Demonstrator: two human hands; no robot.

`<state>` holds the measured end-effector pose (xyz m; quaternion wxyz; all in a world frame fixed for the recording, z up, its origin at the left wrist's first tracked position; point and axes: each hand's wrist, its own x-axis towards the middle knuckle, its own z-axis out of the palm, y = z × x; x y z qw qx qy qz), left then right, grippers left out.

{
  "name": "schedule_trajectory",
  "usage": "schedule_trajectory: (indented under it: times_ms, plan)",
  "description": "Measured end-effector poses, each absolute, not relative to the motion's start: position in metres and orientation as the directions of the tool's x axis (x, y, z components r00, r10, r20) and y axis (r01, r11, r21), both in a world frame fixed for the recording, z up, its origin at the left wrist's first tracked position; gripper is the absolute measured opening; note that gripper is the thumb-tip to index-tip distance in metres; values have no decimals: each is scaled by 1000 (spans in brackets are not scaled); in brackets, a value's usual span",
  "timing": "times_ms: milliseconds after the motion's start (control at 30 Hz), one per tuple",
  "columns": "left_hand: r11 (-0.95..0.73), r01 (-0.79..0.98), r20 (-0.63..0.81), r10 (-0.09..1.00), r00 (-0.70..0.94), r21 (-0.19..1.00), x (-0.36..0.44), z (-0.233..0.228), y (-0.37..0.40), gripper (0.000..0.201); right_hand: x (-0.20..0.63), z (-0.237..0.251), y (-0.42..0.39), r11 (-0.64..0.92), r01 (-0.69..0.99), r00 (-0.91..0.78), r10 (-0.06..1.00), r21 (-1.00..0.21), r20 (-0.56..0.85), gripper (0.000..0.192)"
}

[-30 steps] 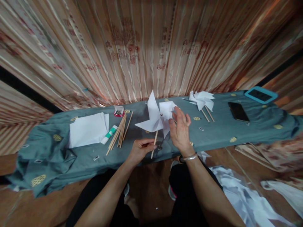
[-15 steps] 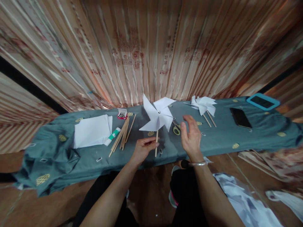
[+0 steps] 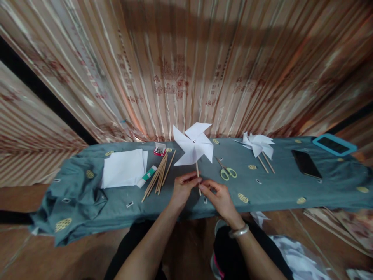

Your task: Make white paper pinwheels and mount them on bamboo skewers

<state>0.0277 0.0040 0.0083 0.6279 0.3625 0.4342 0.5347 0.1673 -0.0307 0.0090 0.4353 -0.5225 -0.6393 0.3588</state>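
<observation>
A white paper pinwheel (image 3: 198, 149) with a silver pin at its centre stands upright on a thin wooden stick. My left hand (image 3: 184, 186) is closed round that stick below the blades. Lower on the same stick, the fingertips of my right hand (image 3: 218, 196) pinch it, close beside the left fingers. Green-handled scissors (image 3: 227, 172) lie just beyond my right hand. To the left of my hands are several loose wooden sticks (image 3: 157, 175) and a green-and-white glue stick (image 3: 147, 176).
A stack of white paper (image 3: 124, 167) and a small red box of pins (image 3: 159, 149) lie on the green cloth-covered table (image 3: 186, 210). Finished pinwheels (image 3: 258, 144), a black phone (image 3: 306, 163) and a blue-framed device (image 3: 334, 144) lie right. A curtain (image 3: 186, 70) hangs behind.
My right hand has come down and left from beside the pinwheel and now grips its stick. The pinwheel's blades have turned a little. The whole view has shifted slightly.
</observation>
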Motion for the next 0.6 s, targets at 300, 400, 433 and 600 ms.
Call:
schedule_trajectory:
  times_ms: [300,400,433,600]
  plan:
    - [181,-379,-184,983,30,908,22,11,11,33,152,2,-22,160,306,-40,987,-938,156,24]
    - [193,-405,-201,979,23,894,20,13,11,33,148,4,-20,171,326,-44,985,-930,165,23]
    - [194,-416,-205,979,18,889,19,13,11,33,147,4,-20,178,330,-48,984,-927,171,22]
    - [188,-457,-207,978,8,870,14,14,10,31,144,5,-15,207,337,-31,978,-918,209,22]
